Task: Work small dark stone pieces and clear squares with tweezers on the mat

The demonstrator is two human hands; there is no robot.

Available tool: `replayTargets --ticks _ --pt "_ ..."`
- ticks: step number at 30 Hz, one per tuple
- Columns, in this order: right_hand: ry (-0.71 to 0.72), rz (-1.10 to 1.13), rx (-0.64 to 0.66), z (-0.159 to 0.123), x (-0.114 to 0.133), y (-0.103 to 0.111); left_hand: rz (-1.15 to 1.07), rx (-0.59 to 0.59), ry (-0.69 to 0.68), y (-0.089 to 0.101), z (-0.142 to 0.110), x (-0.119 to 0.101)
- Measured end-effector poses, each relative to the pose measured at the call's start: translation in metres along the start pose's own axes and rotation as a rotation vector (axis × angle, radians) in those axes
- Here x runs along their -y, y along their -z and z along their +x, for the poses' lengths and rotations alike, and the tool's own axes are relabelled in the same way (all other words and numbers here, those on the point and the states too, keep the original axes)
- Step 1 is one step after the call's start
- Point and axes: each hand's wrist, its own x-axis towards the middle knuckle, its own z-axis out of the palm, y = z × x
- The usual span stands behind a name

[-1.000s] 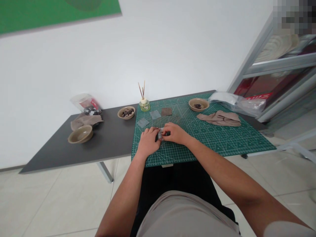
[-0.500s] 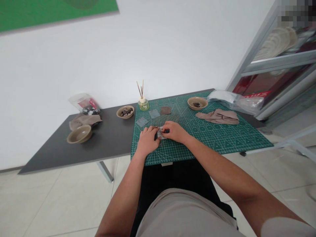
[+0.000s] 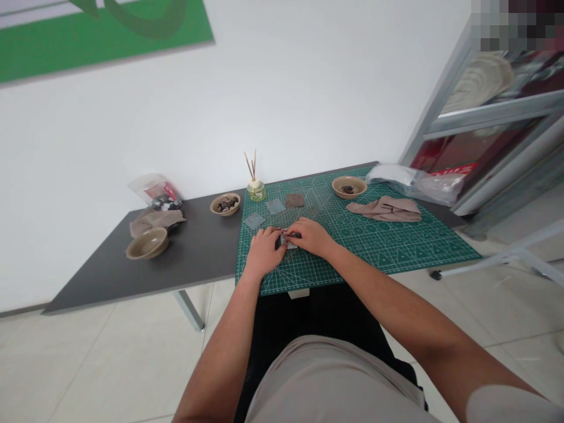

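Both hands meet over the near part of a green cutting mat (image 3: 374, 247). Between them lies a small light grey piece (image 3: 291, 245), mostly covered by fingers. My left hand (image 3: 265, 251) has its fingers and thumb curled around the left side of that piece. From the right, my right hand (image 3: 314, 236) pinches at its upper part, and what the fingertips hold is too small to name. Just beyond the hands are a brown square (image 3: 295, 200), a grey-blue square (image 3: 275, 205) and another grey-blue square (image 3: 254, 221), all lying on the mat.
A bowl of dark stones (image 3: 225, 204) and a reed diffuser (image 3: 256, 189) stand behind, left of centre. Further left are a tan bowl (image 3: 147, 244), a brown cloth (image 3: 156, 221) and a clear container (image 3: 156, 191). Rightward lie another bowl (image 3: 349, 187), a crumpled cloth (image 3: 388, 210) and plastic bags (image 3: 414, 179).
My right fingertips have shifted slightly left, closer to the left hand, across the light grey piece. The camera view has tilted up a little.
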Motion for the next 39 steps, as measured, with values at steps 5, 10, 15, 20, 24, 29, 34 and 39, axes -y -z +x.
replayTargets --ticks 5,10,15,20,24,29,34,39 --pt "-0.017 0.196 -0.042 -0.003 0.008 0.001 -0.136 -0.088 -0.067 0.0 0.0 0.004" --pt "-0.028 0.289 -0.019 -0.006 0.012 0.003 -0.263 -0.152 -0.083 0.001 -0.003 0.009" --pt "-0.062 0.121 -0.032 -0.004 0.006 0.0 -0.476 -0.237 0.088 0.002 -0.003 0.01" --pt "-0.107 -0.128 0.096 0.001 -0.001 -0.005 -0.608 -0.284 0.308 0.003 -0.001 0.012" --pt "-0.228 -0.12 0.125 0.006 0.005 -0.003 -0.662 -0.313 0.327 0.0 0.001 0.016" --pt "-0.342 -0.097 0.177 0.017 0.011 0.003 -0.675 -0.323 0.333 -0.003 0.002 0.02" --pt "-0.376 -0.044 0.116 0.022 0.009 0.008 -0.634 -0.332 0.32 -0.002 0.002 0.019" --pt "-0.299 0.208 -0.169 0.011 0.007 0.015 -0.622 -0.333 0.318 0.0 0.002 0.018"
